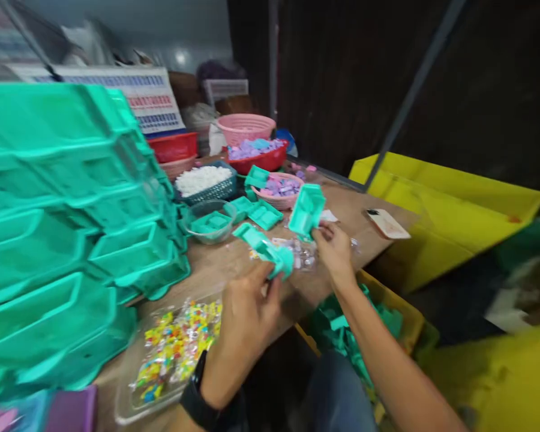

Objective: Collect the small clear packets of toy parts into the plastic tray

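My left hand (247, 318), with a dark watch on its wrist, pinches a teal plastic piece (263, 246) tilted above the table. My right hand (335, 249) grips another teal plastic piece (306, 210) by its lower edge; this one stands nearly upright and shows shallow recesses. The two pieces are apart. Beneath and between them lie small clear-wrapped packets (302, 255) on the table. More teal pieces (264, 214) lie just behind, and some sit inside a clear round bowl (227, 231). Motion blur hides fine detail.
Stacked teal bins (72, 150) rise at the left. A clear tray (126, 390) of colourful wrapped bits is near the front. Behind are a basket of white pieces (202, 180) and a pink basket (258, 195). A phone (387, 224) lies right; a yellow crate (407, 309) stands below.
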Demonstrator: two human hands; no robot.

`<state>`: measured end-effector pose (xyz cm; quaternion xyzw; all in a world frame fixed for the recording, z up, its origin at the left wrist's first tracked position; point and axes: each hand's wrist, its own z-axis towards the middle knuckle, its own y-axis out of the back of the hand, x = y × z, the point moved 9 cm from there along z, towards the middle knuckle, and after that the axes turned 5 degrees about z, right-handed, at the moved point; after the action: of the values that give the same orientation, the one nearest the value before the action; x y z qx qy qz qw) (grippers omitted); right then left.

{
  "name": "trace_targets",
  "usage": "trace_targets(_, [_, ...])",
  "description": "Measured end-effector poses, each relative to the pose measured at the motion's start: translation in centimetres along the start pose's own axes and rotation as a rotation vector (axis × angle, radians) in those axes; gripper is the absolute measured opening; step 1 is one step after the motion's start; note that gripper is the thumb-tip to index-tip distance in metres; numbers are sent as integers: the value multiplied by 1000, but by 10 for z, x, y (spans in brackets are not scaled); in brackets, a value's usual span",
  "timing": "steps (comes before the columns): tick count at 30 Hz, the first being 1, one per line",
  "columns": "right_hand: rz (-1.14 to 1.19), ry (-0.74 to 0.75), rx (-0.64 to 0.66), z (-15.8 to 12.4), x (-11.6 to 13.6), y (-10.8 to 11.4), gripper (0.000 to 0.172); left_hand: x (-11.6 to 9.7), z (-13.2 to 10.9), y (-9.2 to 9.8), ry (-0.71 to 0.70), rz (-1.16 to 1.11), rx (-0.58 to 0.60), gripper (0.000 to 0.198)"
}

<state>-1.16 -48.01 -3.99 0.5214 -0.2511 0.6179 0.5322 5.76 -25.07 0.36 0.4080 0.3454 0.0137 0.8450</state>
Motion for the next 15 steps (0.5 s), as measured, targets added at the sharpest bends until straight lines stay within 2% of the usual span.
trace_targets(1, [41, -21, -64, -24, -17, 34, 41, -21, -13, -18, -82, -53, 89, 15])
trace_targets(2, [126, -51, -196, -51, -40, 74, 47, -41, -29, -40, -152, -81, 198, 16])
trace_targets(4, [86, -167, -394, -103, -97, 142, 58, -71, -61, -92, -260, -94, 442, 19])
trace_targets(5, [10, -239, -429, -123, -129, 166, 64, -80, -76, -121, -293, -91, 564, 20])
trace_targets(7, [-134, -422, -468, -155, -192, 200, 69, -82, -97, -183, -261, -73, 773, 23])
trace_targets(9, [-229, -503, -464, -171, -234, 217, 56, -72, -105, -239, -147, -73, 891, 26])
trace_targets(11, [-280, -524, -421, -177, -251, 218, 48, -65, -106, -277, -99, -70, 923, 31])
trace_targets(13, [-282, -509, -351, -176, -248, 210, 48, -59, -106, -295, -71, -55, 927, 39])
trace_targets(15, [-293, -415, -266, -166, -230, 198, 51, -55, -105, -290, -79, -70, 916, 43])
